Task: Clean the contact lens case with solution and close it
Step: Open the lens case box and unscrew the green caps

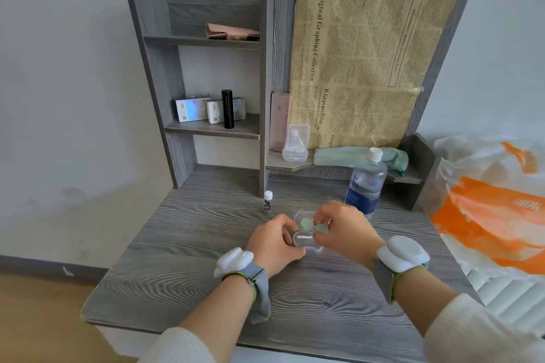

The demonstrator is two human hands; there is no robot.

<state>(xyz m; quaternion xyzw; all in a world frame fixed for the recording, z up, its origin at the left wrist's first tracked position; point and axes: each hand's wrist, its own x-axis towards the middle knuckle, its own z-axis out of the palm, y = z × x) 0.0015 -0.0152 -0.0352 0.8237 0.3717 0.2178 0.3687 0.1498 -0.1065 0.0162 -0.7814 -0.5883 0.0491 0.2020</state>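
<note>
Both hands meet at lower centre of the frame, over the desk (206, 244). The left hand (274, 242) curls its fingers and thumb round the left side of the clear case (305, 240), whose lid stands open. The right hand (346, 230) pinches the case at its green cups (307, 224), fingers bent close. A capped bottle (367, 183) stands just behind the right hand.

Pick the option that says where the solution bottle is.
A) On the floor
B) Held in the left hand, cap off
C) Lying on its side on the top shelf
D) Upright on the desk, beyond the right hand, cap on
D: the solution bottle stands upright on the desk, white cap on, just beyond the right hand, which with the left hand holds the contact lens case.
</note>
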